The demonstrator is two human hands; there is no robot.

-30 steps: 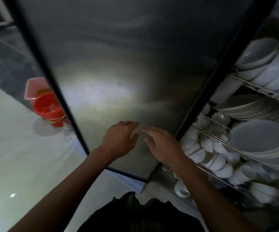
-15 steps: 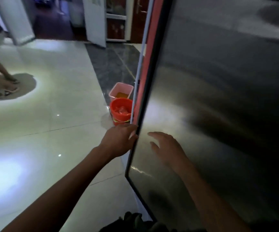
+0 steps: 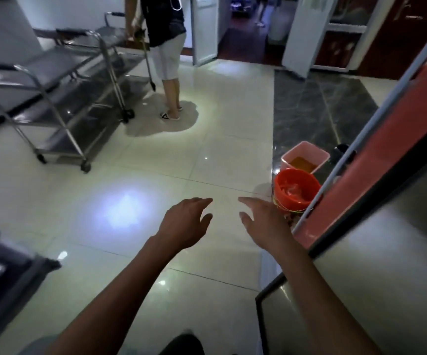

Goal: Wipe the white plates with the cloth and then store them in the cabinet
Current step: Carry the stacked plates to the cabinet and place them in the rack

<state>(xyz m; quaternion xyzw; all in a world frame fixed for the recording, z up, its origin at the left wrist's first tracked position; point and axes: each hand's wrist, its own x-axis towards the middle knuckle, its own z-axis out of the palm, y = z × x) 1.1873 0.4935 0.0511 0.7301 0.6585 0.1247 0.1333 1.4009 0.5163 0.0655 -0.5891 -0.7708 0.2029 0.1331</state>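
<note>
Both hands off cabinet, empty

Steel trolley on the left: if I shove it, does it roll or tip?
The trolley probably rolls readily: it stands on small castors on glossy tiled floor. Likely light for its size, since the shelves look like thin sheet steel and seem bare. Tipping seems unlikely with a low push; the frame is tall, so a high shove might rock it.

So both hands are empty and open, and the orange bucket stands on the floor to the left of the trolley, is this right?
Not quite. In the head view the left hand and right hand are empty and open, but the orange bucket stands on the floor far to the right of the trolley, beside the pink bin.
</note>
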